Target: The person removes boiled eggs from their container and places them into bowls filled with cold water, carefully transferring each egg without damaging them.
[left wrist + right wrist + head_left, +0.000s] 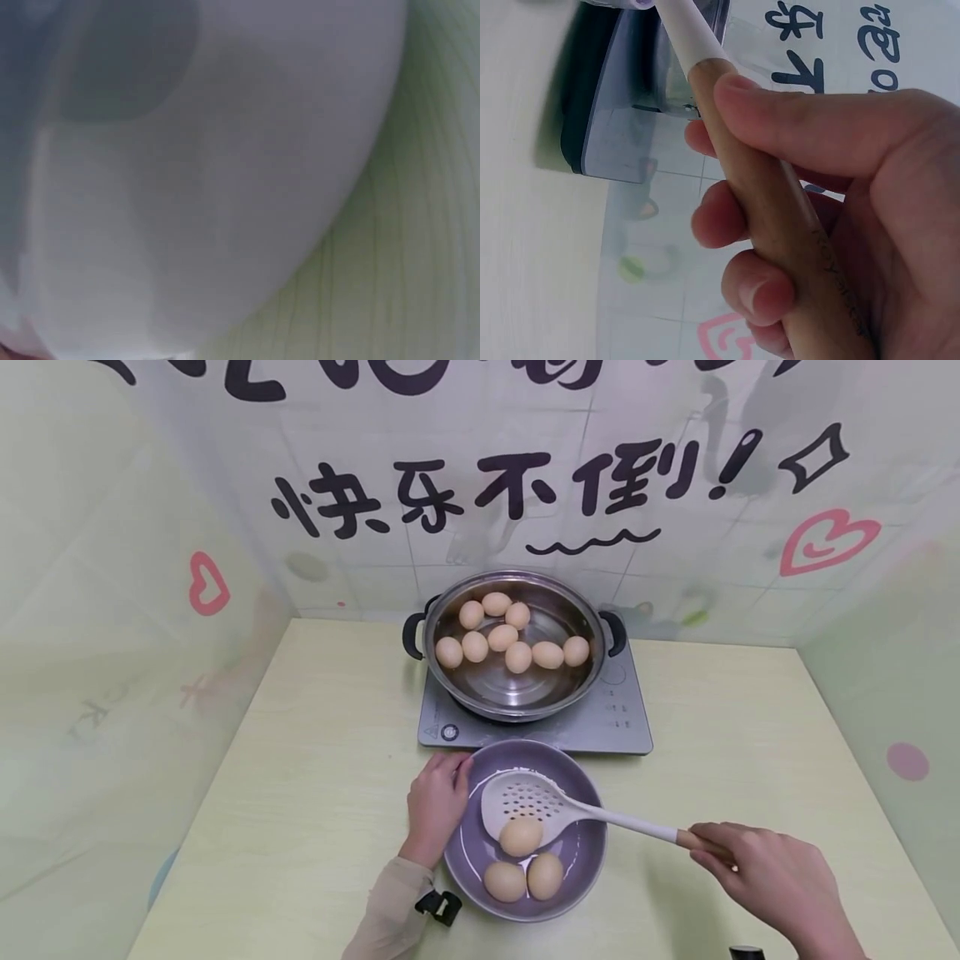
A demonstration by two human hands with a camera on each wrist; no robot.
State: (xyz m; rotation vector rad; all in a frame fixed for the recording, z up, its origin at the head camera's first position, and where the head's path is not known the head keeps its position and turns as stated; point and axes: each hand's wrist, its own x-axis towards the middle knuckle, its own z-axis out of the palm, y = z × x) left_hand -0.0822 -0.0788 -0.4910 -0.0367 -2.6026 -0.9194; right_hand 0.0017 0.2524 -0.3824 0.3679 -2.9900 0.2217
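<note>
A purple bowl (pixel 585 868) stands on the table in the head view. My left hand (pixel 437 802) holds its left rim; the bowl's pale outer wall (pixel 247 172) fills much of the left wrist view. My right hand (pixel 780 872) grips the wooden handle (pixel 761 202) of a white slotted spoon (pixel 525 797), fingers and thumb wrapped around it. The spoon's perforated head is over the bowl, with one egg (pixel 521 836) at its lower edge. Two more eggs, a left one (pixel 505 882) and a right one (pixel 545 876), lie side by side in the bowl's near part.
Behind the bowl, a steel pot (pixel 517 702) with two black handles holds several eggs. It sits on a grey induction cooker (pixel 600 727). A printed backdrop (pixel 480 543) rises behind the pale wood table (pixel 322 752), and sheets hang on both sides.
</note>
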